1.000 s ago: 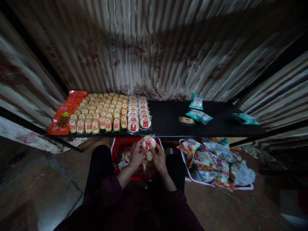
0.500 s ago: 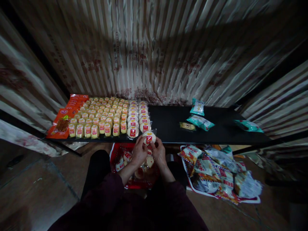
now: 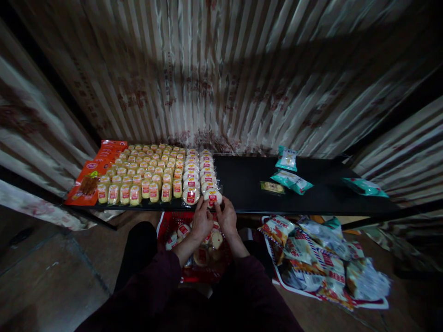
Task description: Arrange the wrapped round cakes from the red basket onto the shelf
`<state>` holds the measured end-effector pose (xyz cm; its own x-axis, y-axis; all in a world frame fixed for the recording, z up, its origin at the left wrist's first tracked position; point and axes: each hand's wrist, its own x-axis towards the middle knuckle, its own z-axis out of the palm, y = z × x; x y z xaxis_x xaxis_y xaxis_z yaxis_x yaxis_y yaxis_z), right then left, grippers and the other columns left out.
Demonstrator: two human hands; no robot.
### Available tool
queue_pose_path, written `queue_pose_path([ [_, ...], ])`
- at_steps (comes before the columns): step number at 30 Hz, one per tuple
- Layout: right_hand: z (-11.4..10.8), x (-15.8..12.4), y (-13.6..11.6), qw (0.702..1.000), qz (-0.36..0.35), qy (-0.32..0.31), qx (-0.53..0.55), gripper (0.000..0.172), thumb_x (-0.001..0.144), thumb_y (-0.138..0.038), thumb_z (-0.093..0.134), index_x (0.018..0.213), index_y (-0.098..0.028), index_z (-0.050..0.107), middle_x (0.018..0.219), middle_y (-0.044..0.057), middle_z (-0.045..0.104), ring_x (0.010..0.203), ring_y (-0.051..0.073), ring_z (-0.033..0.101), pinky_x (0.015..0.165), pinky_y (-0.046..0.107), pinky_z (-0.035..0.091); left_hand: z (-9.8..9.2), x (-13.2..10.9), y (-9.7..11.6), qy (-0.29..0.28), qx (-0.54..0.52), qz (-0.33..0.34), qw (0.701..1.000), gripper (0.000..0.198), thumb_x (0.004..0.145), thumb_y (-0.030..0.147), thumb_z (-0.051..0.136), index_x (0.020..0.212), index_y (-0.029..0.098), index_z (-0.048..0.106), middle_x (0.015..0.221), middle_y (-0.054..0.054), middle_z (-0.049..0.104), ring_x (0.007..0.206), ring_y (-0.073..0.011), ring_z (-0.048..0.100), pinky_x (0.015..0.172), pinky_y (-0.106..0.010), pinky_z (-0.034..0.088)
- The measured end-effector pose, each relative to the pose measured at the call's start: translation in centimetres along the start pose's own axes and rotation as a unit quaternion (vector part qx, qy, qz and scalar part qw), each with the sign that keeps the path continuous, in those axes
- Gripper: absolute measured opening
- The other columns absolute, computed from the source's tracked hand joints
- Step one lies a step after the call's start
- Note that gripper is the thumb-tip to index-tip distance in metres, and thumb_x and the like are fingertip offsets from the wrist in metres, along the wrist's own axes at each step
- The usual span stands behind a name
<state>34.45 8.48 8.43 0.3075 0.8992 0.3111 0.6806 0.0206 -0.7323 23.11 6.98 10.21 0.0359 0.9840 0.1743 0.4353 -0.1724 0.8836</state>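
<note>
A round white pastry in clear wrap with a red label (image 3: pixel 212 197) is pinched between my two hands at the shelf's front edge. My left hand (image 3: pixel 201 220) grips its left side and my right hand (image 3: pixel 226 216) its right side. It lies at the front end of a row of like wrapped pastries (image 3: pixel 208 177). Another such row (image 3: pixel 191 180) runs along its left. Below my hands, a red basket (image 3: pixel 169 220) on the floor, between my knees, holds several more wrapped round pastries (image 3: pixel 201 256), partly hidden by my forearms.
The black shelf (image 3: pixel 242 180) carries upright yellow wrapped cakes (image 3: pixel 148 173) and orange packets (image 3: pixel 95 173) at left. Teal packets (image 3: pixel 292 181) and a small wrapped bar (image 3: pixel 272 187) lie at right. Another basket (image 3: pixel 372 303) of bagged snacks stands on the floor at right.
Both hands have moved the pastry slightly forward and left, from in front of the shelf's edge to the end of the right row. The view has tilted slightly.
</note>
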Motion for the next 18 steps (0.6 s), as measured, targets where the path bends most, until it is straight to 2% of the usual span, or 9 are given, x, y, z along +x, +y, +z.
queue_pose_path([
  [7, 0.4, -0.1, 0.1, 0.996, -0.02, 0.011, -0.086, 0.046, 0.089, -0.044, 0.038, 0.114, -0.012, 0.059, 0.102, 0.016, 0.063, 0.097, 0.027, 0.053, 0.089, 0.042, 0.041, 0.4, -0.2, -0.3, -0.019, 0.017, 0.003, 1.0, 0.056, 0.075, 0.003, 0.042, 0.129, 0.013, 0.051, 0.147, -0.012, 0.036, 0.137, -0.0247, 0.033, 0.111, -0.038, 0.035],
  [10, 0.3, 0.0, 0.0, 0.995, -0.012, -0.003, -0.103, 0.047, 0.089, -0.043, 0.038, 0.114, -0.009, 0.058, 0.104, 0.018, 0.062, 0.098, 0.027, 0.053, 0.089, 0.042, 0.041, 0.4, -0.5, -0.1, -0.031, 0.03, 0.011, 0.999, 0.058, 0.075, 0.003, 0.042, 0.132, 0.011, 0.048, 0.151, -0.014, 0.03, 0.139, -0.0258, 0.029, 0.113, -0.039, 0.032],
  [14, 0.3, 0.0, 0.1, 0.994, -0.015, -0.008, -0.105, 0.047, 0.088, -0.041, 0.039, 0.12, -0.009, 0.055, 0.108, 0.019, 0.061, 0.1, 0.028, 0.052, 0.09, 0.042, 0.041, 0.6, -1.1, 0.0, -0.046, 0.065, 0.045, 0.996, 0.058, 0.077, 0.004, 0.042, 0.134, 0.007, 0.045, 0.154, -0.016, 0.019, 0.142, -0.0281, 0.014, 0.116, -0.044, 0.024],
  [18, 0.4, -0.1, 0.4, 0.994, -0.024, 0.005, -0.108, 0.051, 0.087, -0.039, 0.041, 0.13, -0.011, 0.047, 0.116, 0.018, 0.06, 0.103, 0.028, 0.052, 0.091, 0.044, 0.04, 0.9, -1.3, -0.2, -0.064, 0.114, 0.08, 0.988, 0.059, 0.075, 0.002, 0.042, 0.134, 0.005, 0.044, 0.153, -0.019, 0.017, 0.143, -0.0293, 0.007, 0.116, -0.051, 0.019],
])
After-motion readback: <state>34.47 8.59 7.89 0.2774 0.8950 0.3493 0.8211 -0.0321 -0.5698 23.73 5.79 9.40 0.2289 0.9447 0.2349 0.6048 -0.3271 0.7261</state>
